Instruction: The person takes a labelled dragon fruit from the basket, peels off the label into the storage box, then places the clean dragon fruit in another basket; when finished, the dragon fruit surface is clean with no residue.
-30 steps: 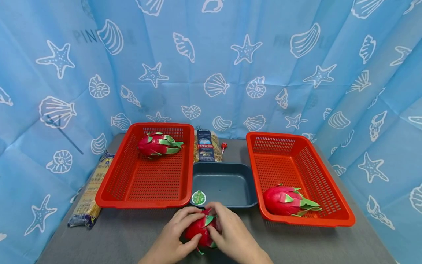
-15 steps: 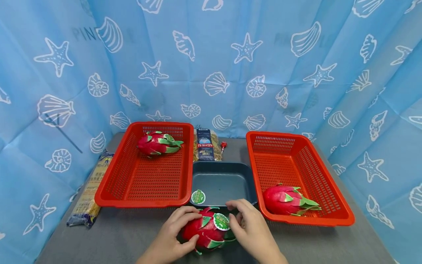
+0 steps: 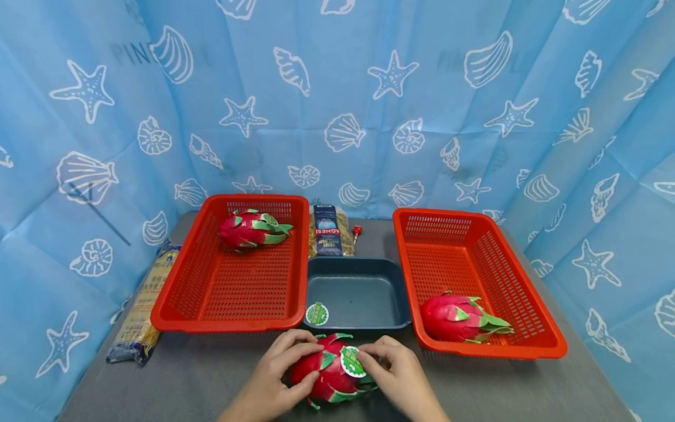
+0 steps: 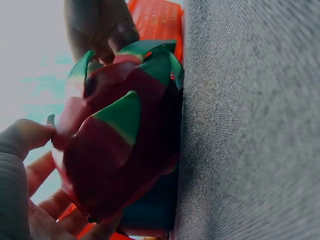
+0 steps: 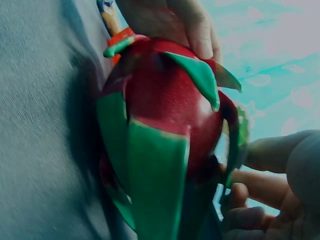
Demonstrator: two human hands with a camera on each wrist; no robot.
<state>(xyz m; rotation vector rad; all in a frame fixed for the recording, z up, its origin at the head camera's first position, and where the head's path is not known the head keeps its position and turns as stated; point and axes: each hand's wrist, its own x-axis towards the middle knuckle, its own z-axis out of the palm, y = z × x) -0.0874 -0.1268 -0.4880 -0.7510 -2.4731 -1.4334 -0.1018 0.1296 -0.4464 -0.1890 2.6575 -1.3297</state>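
Note:
In the head view a red dragon fruit [image 3: 321,378] with green-tipped scales lies on its side at the near edge. My left hand [image 3: 274,375] grips its left end, thumb near and fingers over the top, as the left wrist view also shows. A round green-and-white sticker [image 3: 352,361] sits on the fruit's upper right side. My right hand [image 3: 398,372] pinches the sticker's right edge between thumb and fingertips. In the right wrist view the sticker [image 5: 242,130] is seen edge-on beside a green scale, with the right thumb [image 5: 267,152] against it.
A dark blue-grey tray [image 3: 353,266] with a sticker [image 3: 317,314] at its near left corner stands beyond. Red baskets [image 3: 227,324] [image 3: 495,350] flank it, each holding a dragon fruit [image 3: 253,228] [image 3: 459,318]. Pasta bags [image 3: 328,230] [image 3: 145,308] and a red lollipop [image 3: 357,230] lie around.
The dragon fruit has turned so its sticker shows. My right hand let go, moved right, then came back to the sticker's edge. The left hand stays on the fruit.

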